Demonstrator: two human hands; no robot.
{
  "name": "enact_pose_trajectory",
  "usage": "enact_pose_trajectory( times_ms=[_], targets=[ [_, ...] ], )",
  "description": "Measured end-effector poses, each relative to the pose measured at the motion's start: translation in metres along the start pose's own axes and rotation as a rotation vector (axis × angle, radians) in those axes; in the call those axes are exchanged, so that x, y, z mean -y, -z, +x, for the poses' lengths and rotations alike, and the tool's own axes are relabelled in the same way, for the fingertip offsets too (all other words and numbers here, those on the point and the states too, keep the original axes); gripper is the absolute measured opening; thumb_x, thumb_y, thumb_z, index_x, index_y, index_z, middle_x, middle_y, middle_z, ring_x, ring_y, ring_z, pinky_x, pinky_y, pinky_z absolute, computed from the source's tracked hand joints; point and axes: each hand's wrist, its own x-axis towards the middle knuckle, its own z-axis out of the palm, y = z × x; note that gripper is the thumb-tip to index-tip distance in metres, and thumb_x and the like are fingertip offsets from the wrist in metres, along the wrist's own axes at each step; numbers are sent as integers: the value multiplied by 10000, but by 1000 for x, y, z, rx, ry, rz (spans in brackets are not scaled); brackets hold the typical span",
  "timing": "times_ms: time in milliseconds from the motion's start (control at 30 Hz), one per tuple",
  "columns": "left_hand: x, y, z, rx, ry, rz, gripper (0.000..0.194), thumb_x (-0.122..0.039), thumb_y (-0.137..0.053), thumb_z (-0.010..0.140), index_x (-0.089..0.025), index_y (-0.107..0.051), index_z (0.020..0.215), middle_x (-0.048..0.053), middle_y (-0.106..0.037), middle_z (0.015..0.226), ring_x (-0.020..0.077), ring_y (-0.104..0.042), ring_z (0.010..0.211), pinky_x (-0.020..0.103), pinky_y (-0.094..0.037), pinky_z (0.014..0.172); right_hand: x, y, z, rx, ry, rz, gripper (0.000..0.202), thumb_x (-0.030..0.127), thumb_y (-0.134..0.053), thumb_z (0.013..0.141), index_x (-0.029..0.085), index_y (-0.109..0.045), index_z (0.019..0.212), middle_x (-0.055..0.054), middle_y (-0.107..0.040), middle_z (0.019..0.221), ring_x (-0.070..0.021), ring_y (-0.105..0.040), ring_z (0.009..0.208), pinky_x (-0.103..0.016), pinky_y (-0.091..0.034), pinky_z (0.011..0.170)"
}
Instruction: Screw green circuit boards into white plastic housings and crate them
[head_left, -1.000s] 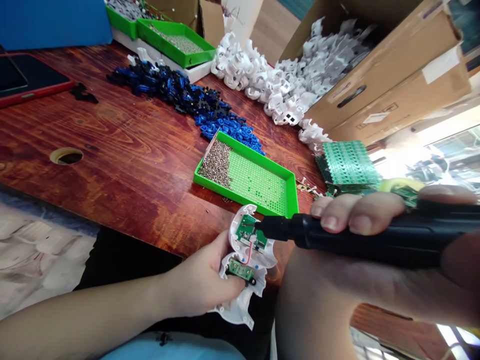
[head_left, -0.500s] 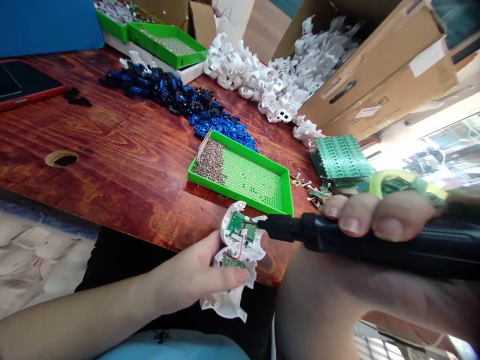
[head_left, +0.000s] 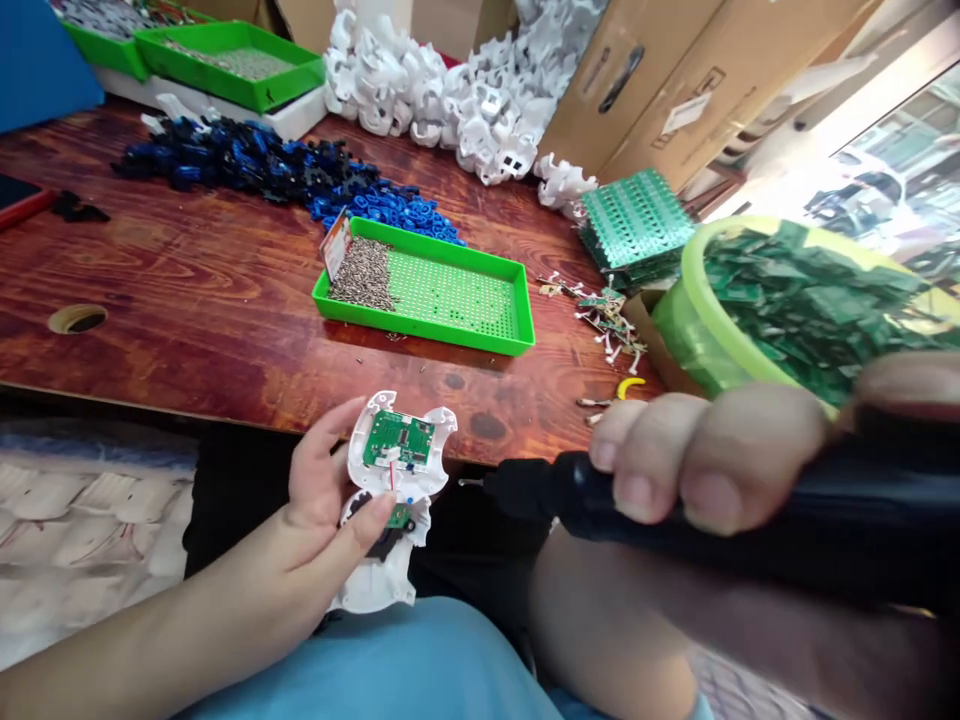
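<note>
My left hand grips a white plastic housing, its thumb pressed over the lower part. A green circuit board sits inside the upper shell, and a short red wire runs down from it. My right hand is wrapped round a black electric screwdriver, which points left. Its thin metal tip is apart from the housing, a little to the right. Beyond the hands lies a green tray with small screws heaped at its left end.
Blue and black parts, white shells and a stack of green boards lie farther back. At right stands a yellow-green basket of boards, near small wired parts. Cardboard boxes rise behind.
The screwdriver tip has come away from the circuit board. The housing has moved left and down in view, held by my left hand. The view has shifted, showing more of the basket.
</note>
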Motion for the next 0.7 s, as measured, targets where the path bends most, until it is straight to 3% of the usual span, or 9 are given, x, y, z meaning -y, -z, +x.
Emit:
enact_pose_trajectory(
  times_ms=[100,167,300,433,700],
  targets=[
    [-4,-6,-1,37,-103,231,372,-330,-567,891,-330,-525,1260,-2,-602,1186,176,-560,1077,199,-390,941,11,-7,1,26,-43,1,191,420,-544,849,230,-519,838,45,-552,531,-139,-512,426,-346,-457,473],
    [-9,-10,2,73,-79,292,234,-368,-524,905,-298,-653,1088,6,-620,1095,176,-571,1006,197,-419,870,16,-10,1,-4,-90,29,204,430,-552,848,237,-517,790,56,-531,484,-129,-488,390,-321,-438,440],
    [-11,-19,6,133,41,244,257,-407,-538,884,-271,-661,1065,15,-628,1047,184,-591,937,248,-451,809,21,-16,-4,-47,-131,53,236,432,-582,842,244,-526,710,54,-506,450,-128,-479,378,-313,-439,415],
    [-11,-25,3,209,-22,274,286,-429,-612,828,-258,-659,1052,28,-613,1051,211,-578,996,304,-438,880,24,-17,-10,2,-146,86,180,422,-620,829,253,-588,776,36,-514,494,-133,-498,426,-325,-465,444],
    [-22,-28,3,173,-76,352,226,-405,-597,828,-207,-703,853,37,-621,927,192,-582,891,275,-442,847,18,-4,-13,165,-105,89,245,509,-588,832,300,-591,960,36,-519,580,-140,-531,505,-343,-509,553]
  ],
)
